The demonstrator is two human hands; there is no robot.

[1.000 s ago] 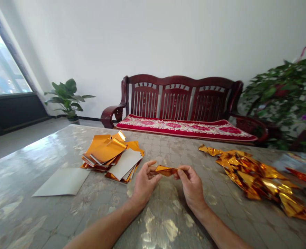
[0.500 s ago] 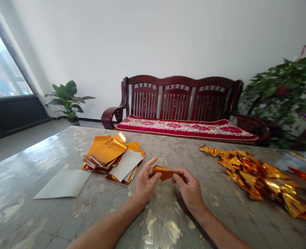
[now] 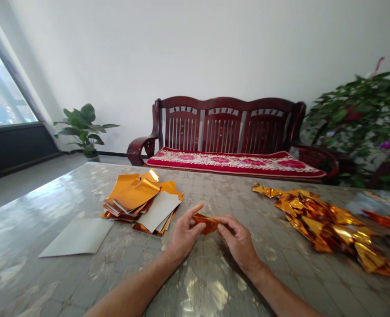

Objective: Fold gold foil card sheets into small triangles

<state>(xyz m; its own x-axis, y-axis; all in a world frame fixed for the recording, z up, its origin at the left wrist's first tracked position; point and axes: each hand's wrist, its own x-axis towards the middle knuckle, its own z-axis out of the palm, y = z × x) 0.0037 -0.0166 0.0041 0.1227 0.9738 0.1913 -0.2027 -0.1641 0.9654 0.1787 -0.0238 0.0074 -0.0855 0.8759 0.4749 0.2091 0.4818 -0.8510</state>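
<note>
1. Gold foil piece (image 3: 206,223) sits low in the middle of the frame, pinched between both hands just above the table (image 3: 49,198).
2. Left hand (image 3: 184,233) grips the foil's left end between thumb and fingers, with the forefinger stretched out along the top edge.
3. Right hand (image 3: 236,237) is closed on the right end, fingertips pressed into the fold.
4. To crease it well, I would judge that both ends need to stay level, with the edges lined up before pressing, since foil keeps every stray wrinkle; a firm run of the fingertip along the fold should set it.
5. Counted: one foil piece in the hands, and one single pale sheet (image 3: 77,237) lying alone at lower left.
6. One loose stack of flat sheets (image 3: 142,200), gold and pale sides mixed, lies left of centre; the sheets overlap too much to count.
7. One heap of folded gold pieces (image 3: 323,220) spreads at the right, also too tangled to count.
8. Beyond the table: one wooden bench (image 3: 228,127) with a red cushion, and one small potted plant (image 3: 82,127) at upper left.
</note>
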